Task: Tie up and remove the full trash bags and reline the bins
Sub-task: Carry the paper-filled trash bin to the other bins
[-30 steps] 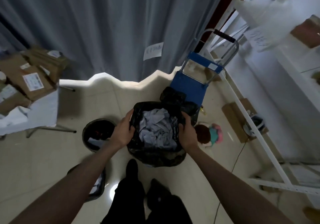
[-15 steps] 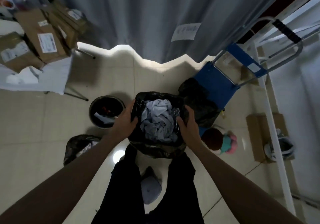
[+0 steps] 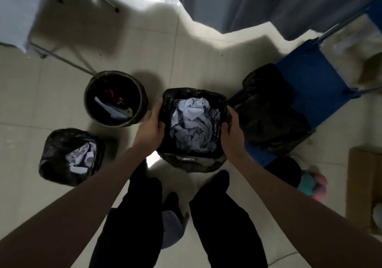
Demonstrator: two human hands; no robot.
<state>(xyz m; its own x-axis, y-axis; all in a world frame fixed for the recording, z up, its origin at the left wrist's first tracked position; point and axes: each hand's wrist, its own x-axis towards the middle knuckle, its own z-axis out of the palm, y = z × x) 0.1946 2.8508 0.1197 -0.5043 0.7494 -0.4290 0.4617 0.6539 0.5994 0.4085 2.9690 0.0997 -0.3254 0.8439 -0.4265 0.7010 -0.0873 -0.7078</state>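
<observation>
1. Head view, looking straight down: black trash bag point(image 3: 192, 154) sits between both hands, mouth open, stuffed with crumpled white paper point(image 3: 191, 123).
2. Left hand point(image 3: 149, 132) grips the bag's left rim, fingers curled over the edge, thumb on the inner side.
3. Right hand point(image 3: 231, 132) grips the right rim the same way, fingers wrapped round the plastic.
4. Bag not tied; rim is spread roughly square between the two hands. Bin under it can't be made out, only bunched plastic at the bottom edge.
5. Left of the left hand, just beside it: round dark bin point(image 3: 115, 99), open, a few scraps inside.
6. Further left and nearer the body than the left hand: second black bag point(image 3: 71, 157), open, white paper showing, standing on the floor point(image 3: 196, 60).
7. Right of the right hand, touching or nearly touching the held bag: another black bag point(image 3: 268, 112), lying partly on a blue cart point(image 3: 310, 77).
8. Below the hands: person's dark trouser legs point(image 3: 225, 226), feet just short of the bag.
9. Beyond the hands: grey curtain point(image 3: 248, 3).
</observation>
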